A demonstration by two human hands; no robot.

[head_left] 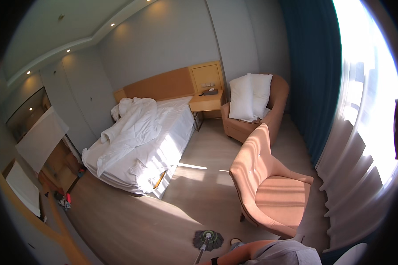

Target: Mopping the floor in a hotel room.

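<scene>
Both of my hands are out of view. A bare forearm (pixel 233 254) with a black wristband (pixel 214 261) reaches in from the grey sleeve (pixel 282 253) at the bottom edge. Close to the wrist runs a mop handle (pixel 200 254), cut off by the frame, so its grip is hidden. The round grey string mop head (pixel 208 239) with a green centre rests flat on the wood-look floor (pixel 136 228). A shoe (pixel 235 241) shows just right of it.
A salmon armchair (pixel 282 198) stands right of the mop. Behind it another armchair (pixel 280 96) holds white pillows (pixel 248 96). A bed (pixel 180 132) with a rumpled white duvet (pixel 132 129) is ahead, beside a nightstand (pixel 205 102). Curtains (pixel 313 82) line the right; a desk (pixel 61 228) edges the left.
</scene>
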